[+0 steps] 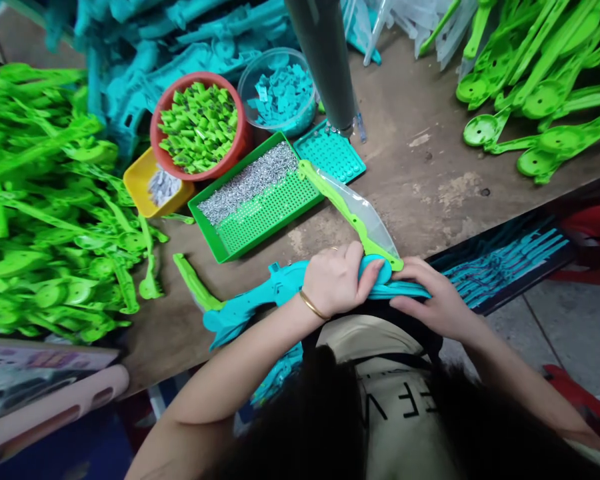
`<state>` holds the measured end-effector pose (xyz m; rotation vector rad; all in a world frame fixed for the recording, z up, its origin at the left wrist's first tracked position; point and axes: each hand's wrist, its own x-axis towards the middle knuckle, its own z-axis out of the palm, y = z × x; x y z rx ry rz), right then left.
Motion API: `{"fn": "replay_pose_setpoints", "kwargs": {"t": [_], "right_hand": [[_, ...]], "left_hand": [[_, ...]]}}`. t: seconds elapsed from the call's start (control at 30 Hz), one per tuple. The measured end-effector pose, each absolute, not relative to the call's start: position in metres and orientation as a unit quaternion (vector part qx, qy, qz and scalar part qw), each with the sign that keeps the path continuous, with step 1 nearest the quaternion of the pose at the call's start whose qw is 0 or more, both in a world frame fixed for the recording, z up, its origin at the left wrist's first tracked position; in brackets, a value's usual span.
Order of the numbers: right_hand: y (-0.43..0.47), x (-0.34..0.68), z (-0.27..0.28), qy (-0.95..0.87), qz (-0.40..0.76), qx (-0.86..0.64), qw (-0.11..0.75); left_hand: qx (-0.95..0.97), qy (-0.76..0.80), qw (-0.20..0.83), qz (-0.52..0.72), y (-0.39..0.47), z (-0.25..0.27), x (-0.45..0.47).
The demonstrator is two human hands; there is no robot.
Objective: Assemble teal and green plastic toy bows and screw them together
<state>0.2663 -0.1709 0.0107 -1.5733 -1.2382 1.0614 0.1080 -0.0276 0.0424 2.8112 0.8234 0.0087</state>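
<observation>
Left hand [333, 280] clasps, right hand [436, 299] pinches the blue body [287, 283] — seemingly for steadiness — with green tray [260, 225] handy at ten o'clock.

1. Two hands make the grip: left hand [335, 280] and right hand [433, 300].
2. One turquoise toy body [283, 283], in the grip.
3. Two lime-edged translucent blades: right blade [350, 212] beyond the grip, left blade [195, 283] well left of it.
4. Beyond the grip, leftward: one red-brown bowl [245, 137], one clear tub [250, 79], one yellow bin [137, 190], one green perforated basket [253, 240]; their small pieces are too many to count.
5. Two lime-green heaps: left heap [45, 220] and far-right heap [545, 87].
6. One gold bracelet [312, 305], just left of the grip.
</observation>
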Motion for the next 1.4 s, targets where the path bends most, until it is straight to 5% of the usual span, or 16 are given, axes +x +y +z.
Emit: {"fn": "replay_pose_setpoints", "kwargs": {"t": [0.37, 1.4], "right_hand": [[-0.172, 0.221, -0.014, -0.013, 0.553, -0.537, 0.637], [-0.125, 0.227, -0.015, -0.024, 0.52, -0.511, 0.684]], "left_hand": [[0.949, 0.278, 0.124, -0.079, -0.023, 0.036, 0.117], [0.915, 0.335, 0.196, -0.107, 0.011, 0.047, 0.13]]}}
